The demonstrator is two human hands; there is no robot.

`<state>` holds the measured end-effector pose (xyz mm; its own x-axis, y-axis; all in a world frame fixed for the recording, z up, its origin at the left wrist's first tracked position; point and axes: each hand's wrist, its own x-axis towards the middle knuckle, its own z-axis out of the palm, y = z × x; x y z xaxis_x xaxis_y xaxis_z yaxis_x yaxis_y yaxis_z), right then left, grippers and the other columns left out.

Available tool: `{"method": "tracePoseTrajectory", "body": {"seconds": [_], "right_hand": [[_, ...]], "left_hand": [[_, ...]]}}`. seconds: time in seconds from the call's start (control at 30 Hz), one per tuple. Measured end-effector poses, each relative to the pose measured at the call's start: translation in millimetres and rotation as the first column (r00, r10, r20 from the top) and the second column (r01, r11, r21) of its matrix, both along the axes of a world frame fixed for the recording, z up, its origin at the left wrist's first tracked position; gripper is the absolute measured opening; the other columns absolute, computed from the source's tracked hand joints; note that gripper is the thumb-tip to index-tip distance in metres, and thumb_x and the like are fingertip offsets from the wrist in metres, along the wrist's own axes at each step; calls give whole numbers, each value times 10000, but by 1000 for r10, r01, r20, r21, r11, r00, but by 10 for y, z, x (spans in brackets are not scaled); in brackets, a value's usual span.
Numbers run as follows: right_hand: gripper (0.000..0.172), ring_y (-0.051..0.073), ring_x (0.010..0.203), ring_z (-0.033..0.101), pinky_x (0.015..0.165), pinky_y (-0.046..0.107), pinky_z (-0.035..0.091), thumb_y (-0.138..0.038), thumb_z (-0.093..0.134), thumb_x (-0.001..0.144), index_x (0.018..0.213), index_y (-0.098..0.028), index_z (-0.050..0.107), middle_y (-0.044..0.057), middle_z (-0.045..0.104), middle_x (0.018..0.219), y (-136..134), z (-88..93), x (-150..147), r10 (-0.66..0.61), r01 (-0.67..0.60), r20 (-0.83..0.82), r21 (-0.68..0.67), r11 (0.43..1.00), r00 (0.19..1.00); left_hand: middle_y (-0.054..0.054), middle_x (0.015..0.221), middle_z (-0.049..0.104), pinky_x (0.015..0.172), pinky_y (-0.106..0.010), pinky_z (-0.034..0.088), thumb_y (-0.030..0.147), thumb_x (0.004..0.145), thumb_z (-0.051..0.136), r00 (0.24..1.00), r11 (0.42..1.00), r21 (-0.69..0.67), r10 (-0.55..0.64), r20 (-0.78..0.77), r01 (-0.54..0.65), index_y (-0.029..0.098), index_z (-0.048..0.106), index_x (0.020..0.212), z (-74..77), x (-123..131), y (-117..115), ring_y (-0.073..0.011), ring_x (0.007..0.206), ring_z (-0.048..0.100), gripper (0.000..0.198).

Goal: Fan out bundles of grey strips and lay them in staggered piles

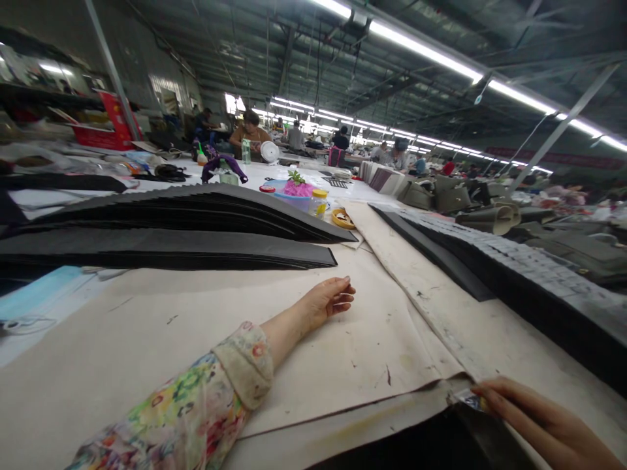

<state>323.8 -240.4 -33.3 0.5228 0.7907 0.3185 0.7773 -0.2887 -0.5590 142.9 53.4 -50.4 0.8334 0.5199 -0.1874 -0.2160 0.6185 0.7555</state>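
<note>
Cream, ink-stained paper sheet (343, 365) covers the workbench, and the left hand (326, 301) rests on it palm-side down, fingers loosely curled and close together, holding nothing. A floral sleeve (206, 405) covers that forearm up to the wrist.

At the lower right edge the right hand (539, 418) reaches in with its fingers laid straight and pressed together on the corner of a black piece (416, 447), which lies at the near edge of the bench, partly under the paper's lip. A shiny bit shows at that corner; whether the thumb grips from below cannot be told.

Beyond the left hand lie two fanned stacks of long black strips (196, 219), and to the right runs another row of black strips with grey tabs (519, 264). A blue face mask (34, 297) lies at the far left. Farther back stand a yellow-lidded jar (319, 201) and a yellow tape roll (343, 219). Other people (249, 130) work at distant tables.
</note>
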Motion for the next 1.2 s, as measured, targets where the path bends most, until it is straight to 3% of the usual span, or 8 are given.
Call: {"method": "tracePoseTrajectory", "body": {"seconds": [0.1, 0.23, 0.33, 0.47, 0.57, 0.67, 0.9, 1.2], "right_hand": [[239, 208, 689, 622, 618, 296, 514, -495, 575, 699, 765, -295, 687, 44, 672, 768, 687, 466, -289, 204, -205, -104, 6, 979, 973], [236, 154, 651, 571, 609, 271, 475, -448, 557, 751, 806, -245, 665, 13, 628, 704, 1664, 812, -704, 377, -316, -219, 267, 910, 900], [259, 115, 554, 499, 543, 256, 428, -453, 586, 719, 777, -210, 655, -7, 580, 639, 2296, 732, -881, 469, -280, -362, 465, 840, 806], [329, 106, 562, 477, 535, 250, 404, -491, 515, 749, 853, -197, 621, -14, 552, 663, 2790, 232, -872, 450, -186, -474, 503, 844, 757], [360, 108, 541, 474, 518, 255, 399, -511, 509, 738, 860, -185, 598, -20, 539, 630, 2900, -140, -758, 424, -131, -568, 483, 865, 706], [351, 99, 495, 450, 486, 249, 380, -503, 566, 694, 823, -176, 592, -37, 514, 568, 2904, -296, -656, 425, -142, -629, 449, 882, 650], [316, 83, 489, 443, 477, 233, 366, -478, 613, 661, 758, -181, 571, -44, 516, 570, 2879, -242, -681, 445, -192, -702, 412, 891, 557], [303, 71, 513, 464, 485, 212, 363, -461, 613, 676, 760, -173, 575, -33, 552, 615, 2863, -248, -675, 461, -205, -745, 416, 886, 483]], "left_hand": [[13, 697, 570, 589, -197, 472, 337, 660, 721, 999, 999, 13, 35, 21, -35, 143, 521, 699, 51, -3, 7, -55, 573, 530, 282], [30, 640, 529, 560, -173, 448, 300, 648, 737, 995, 998, 22, 61, 80, -63, 134, 514, 691, 89, -5, 76, -36, 530, 492, 281], [25, 640, 536, 567, -167, 446, 261, 654, 735, 993, 996, 32, 76, 94, -79, 125, 532, 699, 92, -17, 148, -37, 539, 505, 249], [5, 671, 576, 600, -191, 464, 232, 684, 710, 990, 991, 52, 120, 72, -124, 117, 556, 710, 74, -35, 247, -49, 556, 530, 194], [-5, 677, 592, 610, -192, 464, 214, 703, 692, 986, 984, 70, 159, 51, -162, 109, 568, 704, 56, -44, 311, -47, 555, 528, 162], [-5, 672, 597, 624, -182, 462, 188, 720, 675, 979, 976, 84, 196, 49, -200, 108, 568, 695, 46, -49, 354, -44, 566, 530, 136], [-3, 645, 589, 593, -169, 469, 124, 765, 611, 966, 963, 88, 254, 39, -256, 104, 561, 674, 16, -60, 380, -37, 536, 524, 106], [-25, 747, 630, 629, -179, 497, 108, 806, 555, 972, 970, 65, 231, 45, -234, 116, 592, 797, 49, -98, 347, -56, 615, 579, 39]]}}
